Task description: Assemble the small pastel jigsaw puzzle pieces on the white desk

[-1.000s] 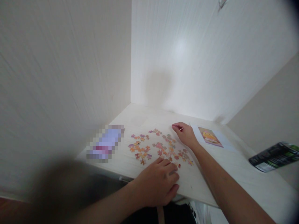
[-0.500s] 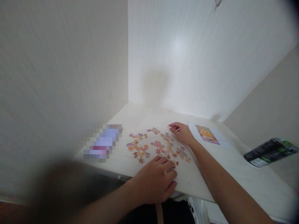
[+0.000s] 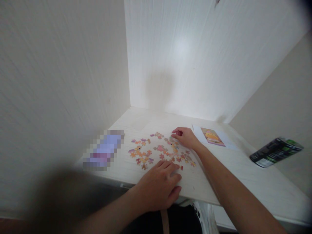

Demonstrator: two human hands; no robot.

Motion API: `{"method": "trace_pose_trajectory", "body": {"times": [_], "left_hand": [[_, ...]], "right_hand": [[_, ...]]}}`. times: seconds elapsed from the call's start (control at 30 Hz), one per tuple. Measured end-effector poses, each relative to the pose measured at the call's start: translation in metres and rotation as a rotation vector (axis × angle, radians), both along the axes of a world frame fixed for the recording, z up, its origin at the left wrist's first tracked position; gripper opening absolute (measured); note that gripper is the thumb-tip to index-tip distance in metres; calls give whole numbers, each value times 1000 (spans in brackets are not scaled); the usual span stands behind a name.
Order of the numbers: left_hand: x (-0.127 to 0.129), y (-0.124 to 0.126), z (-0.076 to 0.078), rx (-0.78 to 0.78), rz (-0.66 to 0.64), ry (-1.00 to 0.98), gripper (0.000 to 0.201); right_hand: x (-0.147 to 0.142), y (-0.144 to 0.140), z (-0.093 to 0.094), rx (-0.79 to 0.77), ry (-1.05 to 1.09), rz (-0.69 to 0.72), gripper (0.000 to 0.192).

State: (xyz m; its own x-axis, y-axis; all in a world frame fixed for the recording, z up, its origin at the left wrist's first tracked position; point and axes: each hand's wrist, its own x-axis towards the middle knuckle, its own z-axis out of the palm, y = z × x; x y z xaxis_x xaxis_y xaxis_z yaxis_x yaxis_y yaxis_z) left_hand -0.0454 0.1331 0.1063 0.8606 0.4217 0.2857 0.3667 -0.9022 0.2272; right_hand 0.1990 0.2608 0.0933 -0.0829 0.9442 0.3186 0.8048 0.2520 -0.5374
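Observation:
Several small orange, pink and purple jigsaw pieces (image 3: pixel 156 152) lie scattered on a pale wooden desk (image 3: pixel 231 172). My left hand (image 3: pixel 159 187) rests palm down at the desk's near edge, fingers spread, its fingertips beside the nearest pieces. My right hand (image 3: pixel 185 137) reaches over the far right of the scatter with its fingers curled onto the pieces there; whether it pinches one I cannot tell. A printed picture card (image 3: pixel 211 136) lies just right of that hand.
A blurred-out flat object (image 3: pixel 103 150) lies at the desk's left. A dark green-and-black box (image 3: pixel 275 152) sticks out at the right. Pale walls (image 3: pixel 185 58) close in the desk behind and at the left.
The view has shifted, so everything sits a little further left and up. My right hand has curled its fingers slightly over the far pieces. My left hand stays flat.

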Motion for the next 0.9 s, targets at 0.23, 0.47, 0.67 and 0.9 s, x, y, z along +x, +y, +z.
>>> {"method": "trace_pose_trajectory", "body": {"times": [0.23, 0.47, 0.67, 0.9], "left_hand": [[0, 0, 0, 14, -51, 2, 19], [-1, 0, -3, 14, -83, 5, 24], [-2, 1, -6, -19, -133, -40, 30], [-10, 20, 2, -37, 67, -180, 22]], "right_hand": [[-2, -4, 4, -108, -37, 82, 30], [-6, -10, 12, -238, -67, 175, 35], [-2, -12, 17, -270, -106, 207, 30], [12, -10, 19, -314, -128, 179, 25]]}}
